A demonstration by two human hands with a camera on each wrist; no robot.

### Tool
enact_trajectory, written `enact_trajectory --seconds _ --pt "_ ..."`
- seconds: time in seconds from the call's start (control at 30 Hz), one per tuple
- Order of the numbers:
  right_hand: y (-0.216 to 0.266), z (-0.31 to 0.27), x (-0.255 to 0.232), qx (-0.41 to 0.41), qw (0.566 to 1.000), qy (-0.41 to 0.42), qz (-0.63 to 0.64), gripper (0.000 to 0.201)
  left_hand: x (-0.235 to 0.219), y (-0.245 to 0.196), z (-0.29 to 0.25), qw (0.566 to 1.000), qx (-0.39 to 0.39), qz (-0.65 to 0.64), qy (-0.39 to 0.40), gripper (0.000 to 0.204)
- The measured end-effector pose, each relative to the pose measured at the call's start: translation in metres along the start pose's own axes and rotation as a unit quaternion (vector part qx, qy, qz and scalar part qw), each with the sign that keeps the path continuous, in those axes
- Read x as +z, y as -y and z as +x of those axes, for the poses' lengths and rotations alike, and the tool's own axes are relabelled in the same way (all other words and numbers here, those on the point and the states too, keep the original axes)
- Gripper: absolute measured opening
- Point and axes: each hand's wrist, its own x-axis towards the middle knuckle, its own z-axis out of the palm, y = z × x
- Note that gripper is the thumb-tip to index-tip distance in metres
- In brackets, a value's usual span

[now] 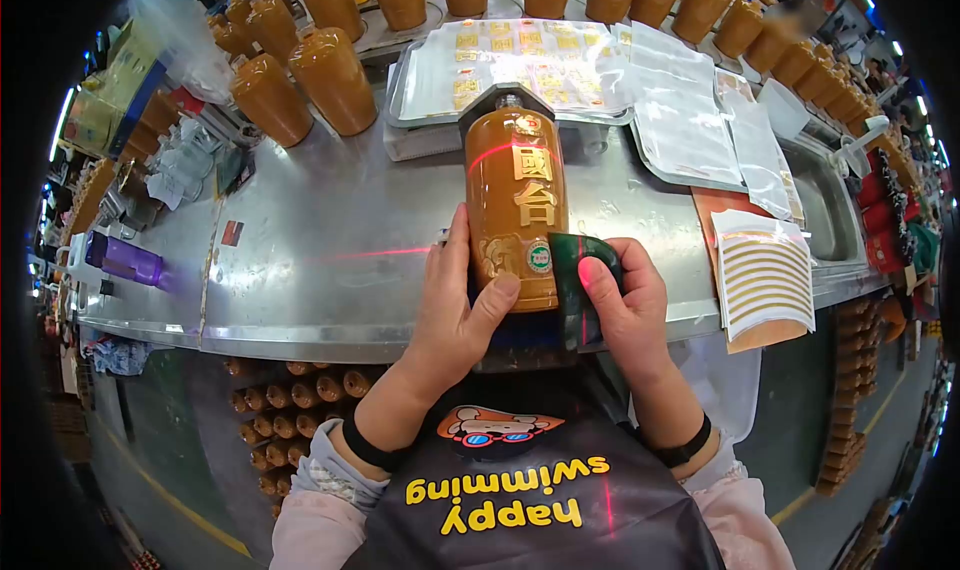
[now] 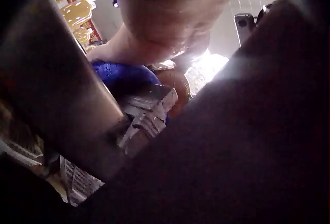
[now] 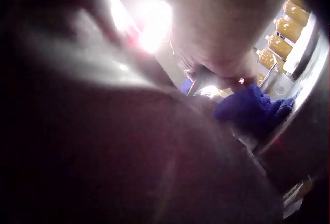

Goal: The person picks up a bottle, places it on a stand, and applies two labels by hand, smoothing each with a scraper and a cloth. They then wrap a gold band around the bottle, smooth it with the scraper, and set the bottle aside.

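In the head view a brown glazed bottle (image 1: 490,200) with raised gold characters lies with its neck pointing away and its base toward me. A small round green sticker (image 1: 539,257) sits low on its face. My left hand (image 1: 445,295) grips the lower left side, thumb over the front. My right hand (image 1: 637,305) pinches a dark green flat piece (image 1: 572,295), like a scraper, with its edge right at the bottle's lower right side. Behind the neck shows a black angular holder (image 1: 480,103). Both wrist views are mostly dark; blue cloth (image 3: 252,108) appears below the hand in the right one.
Sheets of gold stickers (image 1: 540,65) lie in a tray beyond the bottle. A stack of gold-striped strips (image 1: 765,275) sits at the right, near a sink (image 1: 828,205). Two brown bottles (image 1: 332,80) stand at the back left; a purple container (image 1: 130,260) stands far left.
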Motion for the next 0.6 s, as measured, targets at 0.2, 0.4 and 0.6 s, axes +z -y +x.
enact_trajectory --seconds 0.2,0.4,0.6 --pt "-0.006 -0.002 -0.013 0.089 0.996 0.013 0.027 0.018 0.004 -0.003 -0.002 0.994 -0.035 -0.104 -0.012 0.082" --pt "0.029 -0.011 -0.074 -0.128 0.963 -0.05 -0.232 0.029 -0.001 -0.01 -0.011 0.952 0.151 0.265 -0.018 0.088" --pt "0.018 -0.041 -0.227 -0.126 0.767 -0.103 -0.621 0.031 0.006 0.009 -0.014 0.994 0.066 0.082 -0.017 0.085"
